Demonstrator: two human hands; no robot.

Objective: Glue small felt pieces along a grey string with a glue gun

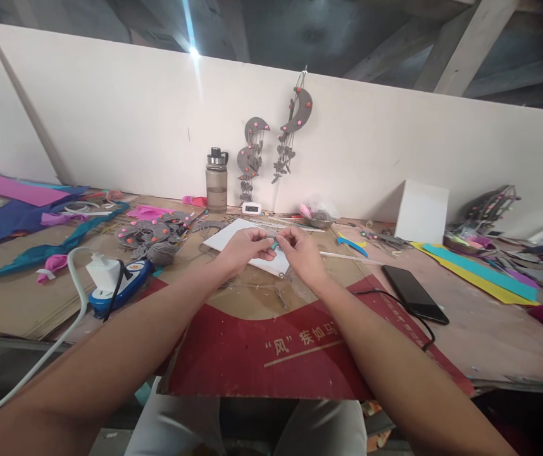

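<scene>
My left hand and my right hand meet above a white board, with fingertips pinched close together. Between them shows a small teal piece, mostly covered by the fingers; its material is too small to make out. Both hands are closed on it. The white board lies tilted on a red and tan cardboard sheet with printed characters. Thin grey yarn strands lie on the cardboard just below the hands.
To the left are a blue power strip with a white plug, grey yarn pieces and coloured cloth scraps. A bottle stands near the wall, where grey moon hangings hang. A phone lies right, by coloured sheets.
</scene>
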